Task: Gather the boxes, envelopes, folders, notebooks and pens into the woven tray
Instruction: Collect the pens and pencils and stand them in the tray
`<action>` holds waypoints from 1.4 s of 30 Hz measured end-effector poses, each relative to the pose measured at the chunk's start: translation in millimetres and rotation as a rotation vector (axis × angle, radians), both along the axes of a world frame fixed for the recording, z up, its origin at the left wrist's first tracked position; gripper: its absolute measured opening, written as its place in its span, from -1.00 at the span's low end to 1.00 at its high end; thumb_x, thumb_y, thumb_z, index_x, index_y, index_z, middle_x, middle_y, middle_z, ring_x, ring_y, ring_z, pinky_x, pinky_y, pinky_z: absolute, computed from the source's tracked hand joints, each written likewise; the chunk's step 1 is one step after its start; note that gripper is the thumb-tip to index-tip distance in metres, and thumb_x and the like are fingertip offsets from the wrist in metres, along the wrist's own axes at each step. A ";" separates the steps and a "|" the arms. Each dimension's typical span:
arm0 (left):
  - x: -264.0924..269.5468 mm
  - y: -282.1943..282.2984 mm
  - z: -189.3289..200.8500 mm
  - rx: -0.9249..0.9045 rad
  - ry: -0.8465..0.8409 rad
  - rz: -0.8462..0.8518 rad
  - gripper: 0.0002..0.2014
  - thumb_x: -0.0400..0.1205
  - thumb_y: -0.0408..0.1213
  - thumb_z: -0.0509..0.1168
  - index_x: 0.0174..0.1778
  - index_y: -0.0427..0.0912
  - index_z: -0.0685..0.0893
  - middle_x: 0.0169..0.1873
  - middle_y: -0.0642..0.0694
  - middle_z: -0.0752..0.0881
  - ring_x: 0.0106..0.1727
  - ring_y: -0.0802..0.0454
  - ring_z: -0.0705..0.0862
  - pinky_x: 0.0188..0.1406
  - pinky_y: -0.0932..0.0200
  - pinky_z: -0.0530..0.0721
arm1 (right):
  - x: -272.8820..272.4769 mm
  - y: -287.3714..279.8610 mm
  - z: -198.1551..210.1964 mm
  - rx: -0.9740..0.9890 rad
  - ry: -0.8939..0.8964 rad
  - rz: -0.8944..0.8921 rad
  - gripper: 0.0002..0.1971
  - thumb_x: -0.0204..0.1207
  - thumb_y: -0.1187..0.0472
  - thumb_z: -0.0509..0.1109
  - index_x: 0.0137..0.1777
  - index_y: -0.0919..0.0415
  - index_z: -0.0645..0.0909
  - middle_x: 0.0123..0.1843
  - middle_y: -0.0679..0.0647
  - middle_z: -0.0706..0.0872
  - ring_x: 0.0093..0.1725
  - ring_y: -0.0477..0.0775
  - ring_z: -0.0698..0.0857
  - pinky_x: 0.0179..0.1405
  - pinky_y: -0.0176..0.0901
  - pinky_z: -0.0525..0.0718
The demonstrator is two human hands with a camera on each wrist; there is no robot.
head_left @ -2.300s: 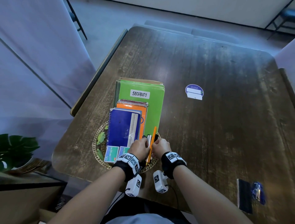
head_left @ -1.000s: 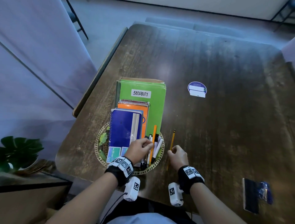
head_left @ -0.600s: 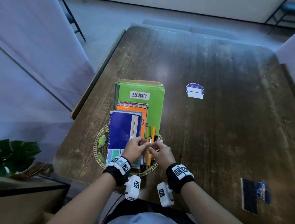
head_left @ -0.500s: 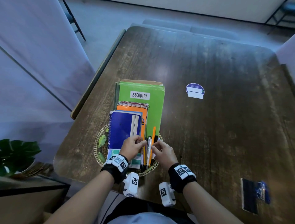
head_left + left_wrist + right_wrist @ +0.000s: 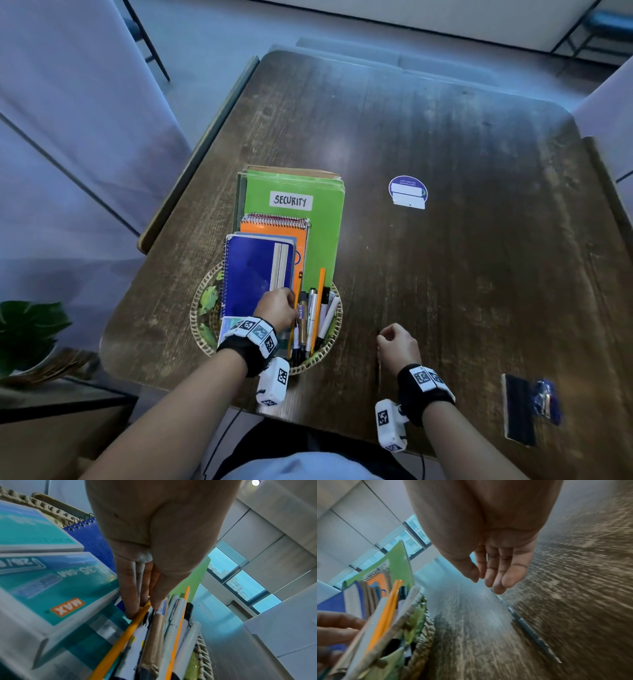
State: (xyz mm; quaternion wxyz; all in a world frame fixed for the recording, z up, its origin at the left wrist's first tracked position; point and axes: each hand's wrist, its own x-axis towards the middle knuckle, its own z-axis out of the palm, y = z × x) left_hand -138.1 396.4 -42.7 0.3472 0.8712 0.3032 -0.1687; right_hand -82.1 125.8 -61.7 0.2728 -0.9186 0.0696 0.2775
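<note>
The woven tray (image 5: 197, 310) sits at the table's near left. It holds a green "SECURITY" folder (image 5: 323, 236), an orange notebook (image 5: 274, 229), a blue notebook (image 5: 250, 274), teal boxes (image 5: 56, 588) and several pens (image 5: 313, 315). My left hand (image 5: 277, 306) reaches into the tray. Its fingertips (image 5: 132, 609) and thumb pinch the end of a yellow pencil (image 5: 123, 638) beside the boxes. My right hand (image 5: 394, 346) hovers over the bare table right of the tray, fingers relaxed and holding nothing. Just under it a dark pen (image 5: 527, 627) lies on the wood.
A round purple sticker with white cards (image 5: 407, 192) lies mid-table. A black block (image 5: 519, 409) and a blue packet (image 5: 546, 401) sit at the near right edge. A potted plant (image 5: 27, 329) stands left of the table.
My right hand has left the tray and swung right over the table, above the dark pen. The yellow pencil now lies among the pens, with my left hand still on it.
</note>
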 end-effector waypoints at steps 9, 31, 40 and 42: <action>-2.6 -4.2 1.6 0.065 0.007 0.008 -0.88 0.61 -0.24 0.42 -0.01 -0.18 0.69 -0.10 -0.15 0.74 -0.11 -0.10 0.76 -0.06 -0.08 0.82 | -11.5 -16.4 -37.4 -0.203 0.147 0.038 -0.77 0.58 0.05 0.46 0.09 0.12 0.55 0.03 0.06 0.69 -0.04 0.05 0.71 -0.10 -0.08 0.69; -6.0 -18.1 31.3 -0.327 -0.265 0.024 -0.87 0.66 -0.13 0.39 -0.10 -0.09 0.77 -0.33 -0.05 0.77 -0.37 0.11 0.76 -0.36 0.12 0.76 | -17.2 105.3 45.1 0.511 -0.030 0.162 -0.93 0.64 0.20 0.41 0.03 0.10 0.72 -0.12 0.03 0.81 -0.20 -0.01 0.81 -0.34 -0.22 0.76; -5.6 -5.0 20.5 -0.118 -0.177 0.072 -0.91 0.63 -0.16 0.44 -0.09 -0.09 0.71 -0.17 -0.04 0.75 -0.17 0.11 0.73 -0.32 0.26 0.69 | -16.9 96.7 39.1 0.480 0.022 0.153 -0.84 0.66 0.09 0.38 0.14 0.05 0.74 -0.07 0.00 0.80 -0.17 0.00 0.81 -0.23 -0.18 0.79; -4.0 -5.3 17.9 -0.071 -0.148 0.067 -0.90 0.63 -0.17 0.44 -0.06 -0.10 0.70 -0.15 -0.03 0.73 -0.15 0.11 0.71 -0.26 0.25 0.69 | -15.4 87.6 36.1 0.451 0.024 0.145 -0.88 0.67 0.11 0.36 0.06 -0.01 0.74 -0.07 -0.03 0.80 -0.12 -0.04 0.78 -0.16 -0.15 0.78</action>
